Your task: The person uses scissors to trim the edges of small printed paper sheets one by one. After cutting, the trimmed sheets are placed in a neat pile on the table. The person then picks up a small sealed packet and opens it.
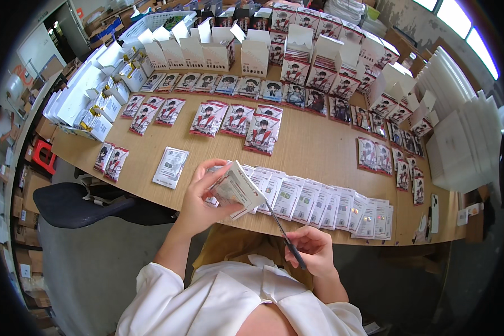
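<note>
My left hand [200, 203] is closed around a white card packet [236, 187], raised and tilted above the near table edge. Closed on the dark handle of a slim tool [295, 252] with a long, thin metal blade is my right hand [315, 246]. The blade's tip meets or nearly meets the packet's lower right edge; I cannot tell whether it touches. Below and right of the packet, a long overlapping row of white-backed packets [308, 200] runs along the front edge. Another white-backed packet [171, 167] lies alone to the left.
Illustrated packets [263, 134] lie in groups across the wooden table [313, 145]. Open white boxes [256, 53] line the back. White bins [73, 89] with small boxes stand left, stacked translucent trays [459, 140] right. A black chair [84, 204] sits against the front left side.
</note>
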The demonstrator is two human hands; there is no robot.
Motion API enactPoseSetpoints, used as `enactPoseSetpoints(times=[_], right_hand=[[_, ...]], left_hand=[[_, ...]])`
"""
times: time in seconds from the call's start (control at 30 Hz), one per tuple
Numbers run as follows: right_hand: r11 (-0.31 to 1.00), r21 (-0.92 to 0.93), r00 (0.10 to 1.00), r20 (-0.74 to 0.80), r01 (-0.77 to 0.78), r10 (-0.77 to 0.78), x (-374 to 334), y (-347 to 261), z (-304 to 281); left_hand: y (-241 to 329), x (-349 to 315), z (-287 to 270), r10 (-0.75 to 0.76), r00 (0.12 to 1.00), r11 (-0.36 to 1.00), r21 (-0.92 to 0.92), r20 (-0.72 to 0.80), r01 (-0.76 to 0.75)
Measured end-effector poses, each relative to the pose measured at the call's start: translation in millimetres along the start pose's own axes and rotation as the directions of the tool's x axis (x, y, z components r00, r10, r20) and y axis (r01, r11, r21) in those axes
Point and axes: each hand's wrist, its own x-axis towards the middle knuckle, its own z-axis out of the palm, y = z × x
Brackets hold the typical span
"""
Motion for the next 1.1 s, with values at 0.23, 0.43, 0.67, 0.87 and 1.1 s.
enactPoseSetpoints(times=[0.23,0.43,0.67,0.87,1.1], right_hand=[[1.0,-0.009,1.0,0.017,-0.021,0.022,-2.2,4.7,3.9],[1.0,-0.009,1.0,0.019,-0.022,0.022,-2.1,6.5,-1.1],[1.0,-0.02,1.0,0.029,0.005,-0.004,0.3,8.8,-0.7],[1.0,0.002,0.999,0.046,0.015,-0.015,0.3,13.6,-1.2],[0.998,-0.066,1.0,0.022,0.001,0.0,-0.3,13.7,-1.1]], left_hand=[[7.9,-1.4,15.0,0.101,0.992,0.952,0.299,-0.082,-0.072],[10.9,0.8,4.9,0.225,0.974,0.841,0.502,0.012,-0.201],[19.0,-3.6,4.7,0.232,0.972,0.819,0.531,0.043,-0.219],[20.1,-4.2,2.9,0.278,0.96,0.804,0.536,0.041,-0.256],[26.0,-5.0,1.9,0.292,0.952,0.751,0.594,0.091,-0.288]])
